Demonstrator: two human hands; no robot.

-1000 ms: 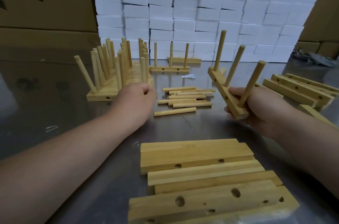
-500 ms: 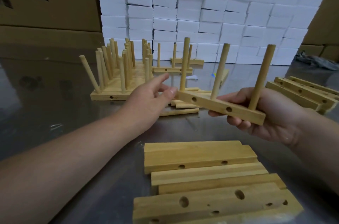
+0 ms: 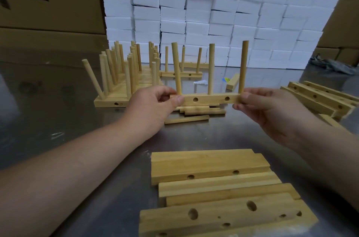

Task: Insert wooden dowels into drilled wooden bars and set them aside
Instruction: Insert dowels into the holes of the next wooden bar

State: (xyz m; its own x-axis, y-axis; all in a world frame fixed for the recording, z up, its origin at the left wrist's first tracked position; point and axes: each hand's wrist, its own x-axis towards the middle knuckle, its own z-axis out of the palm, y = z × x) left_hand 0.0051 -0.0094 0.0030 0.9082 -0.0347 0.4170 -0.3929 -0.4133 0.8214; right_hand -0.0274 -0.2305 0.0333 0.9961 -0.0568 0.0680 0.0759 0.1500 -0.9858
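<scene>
Head view: bar w/ three upright dowels held level between both hands, above the steel table.
L hand pinches the bar's left end, thumb & fingers curled on it; R hand pinches the right end the same way. Loose dowels lie on the table just behind and under the bar. Finished bars w/ pegs stand grouped at back left. Empty drilled bars are stacked near the camera, more bars lie at right. White blocks are stacked behind.
</scene>
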